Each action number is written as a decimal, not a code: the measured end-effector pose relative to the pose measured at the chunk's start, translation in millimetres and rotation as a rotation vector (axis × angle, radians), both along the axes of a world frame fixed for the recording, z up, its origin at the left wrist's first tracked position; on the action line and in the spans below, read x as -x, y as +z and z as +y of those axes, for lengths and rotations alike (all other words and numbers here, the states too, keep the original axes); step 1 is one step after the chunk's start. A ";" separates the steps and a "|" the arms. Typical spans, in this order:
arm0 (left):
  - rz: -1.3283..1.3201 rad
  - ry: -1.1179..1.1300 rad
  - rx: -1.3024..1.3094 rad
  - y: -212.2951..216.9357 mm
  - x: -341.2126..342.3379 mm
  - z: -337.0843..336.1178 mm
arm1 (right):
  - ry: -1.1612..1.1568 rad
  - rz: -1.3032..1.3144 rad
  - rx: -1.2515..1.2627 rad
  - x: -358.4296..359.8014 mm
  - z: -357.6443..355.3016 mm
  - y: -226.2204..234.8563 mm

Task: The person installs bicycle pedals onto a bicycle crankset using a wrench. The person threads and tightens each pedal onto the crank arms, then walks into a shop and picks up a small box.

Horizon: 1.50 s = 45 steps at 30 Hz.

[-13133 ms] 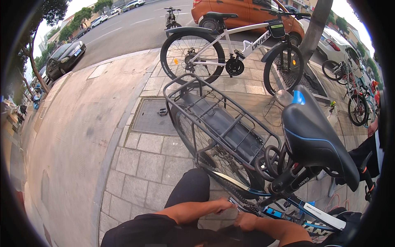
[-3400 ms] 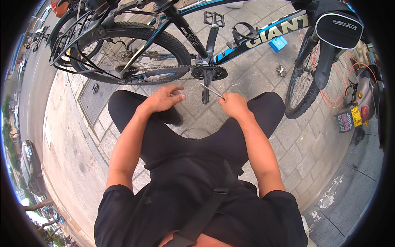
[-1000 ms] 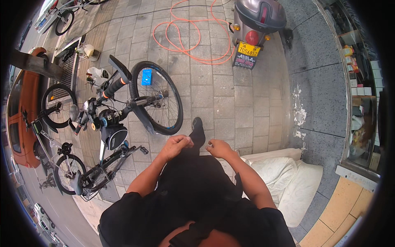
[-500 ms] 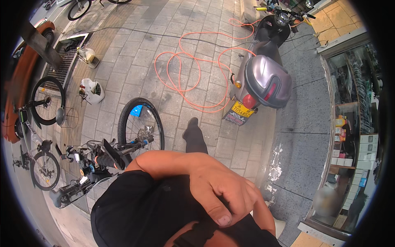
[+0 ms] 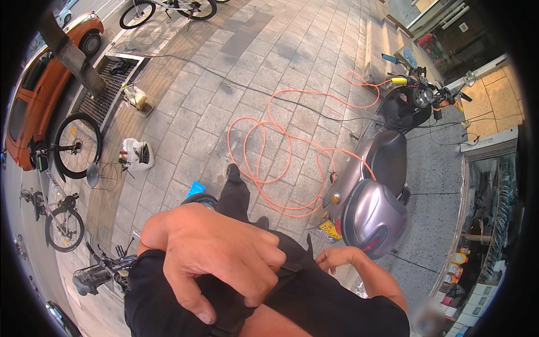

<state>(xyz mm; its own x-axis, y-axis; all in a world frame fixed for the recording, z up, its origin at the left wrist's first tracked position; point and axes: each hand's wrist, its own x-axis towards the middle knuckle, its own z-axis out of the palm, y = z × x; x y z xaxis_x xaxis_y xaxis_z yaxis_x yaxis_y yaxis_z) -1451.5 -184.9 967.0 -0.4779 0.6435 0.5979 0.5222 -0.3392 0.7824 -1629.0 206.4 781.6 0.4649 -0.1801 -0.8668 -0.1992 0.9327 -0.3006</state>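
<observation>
Close in front of my chest, my left hand [image 5: 224, 253] lies with its back up and its fingers curled over black cloth and a dark strap [image 5: 283, 269]. What its fingertips grip, if anything, is hidden beneath the hand. Lower on the right, my right hand [image 5: 334, 258] hangs beside my body, fingers loosely bent and a little apart, with nothing visible in it. It is nearest to the silver scooter's rear box [image 5: 373, 219]. My dark-trousered leg [image 5: 233, 199] reaches forward over the paving. Past my left forearm, a bicycle tyre [image 5: 201, 198] shows only its top, near a blue item [image 5: 196, 189].
An orange hose [image 5: 289, 151] lies looped on the paving beside the parked scooter [image 5: 387, 160]. At left are a white bag [image 5: 137, 154], a cut-open container [image 5: 136, 99], parked bicycles [image 5: 78, 145] and an orange car [image 5: 42, 84]. A shop display case [image 5: 477, 247] stands at right.
The view has shifted, so the scooter and hose sit lower in the picture. My left hand has moved left, now covering most of the bicycle wheel. My right hand has come into view.
</observation>
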 end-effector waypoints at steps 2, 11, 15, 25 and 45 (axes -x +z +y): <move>-0.005 0.118 0.105 5.7 33.1 -86.1 | 0.103 0.003 0.025 53.5 -66.0 -12.5; 0.111 -0.064 0.137 83.0 272.9 -463.4 | -0.005 0.047 0.006 239.0 -403.4 50.4; 0.178 -0.226 0.118 119.6 399.6 -583.4 | -0.112 -0.006 -0.064 331.3 -491.1 61.7; 0.512 -0.142 0.214 135.2 691.3 -855.6 | -0.131 0.100 0.023 689.8 -771.1 -6.1; 0.295 -0.395 -0.315 55.5 1605.6 -1249.6 | -0.173 1.007 0.338 1363.7 -1110.4 -137.4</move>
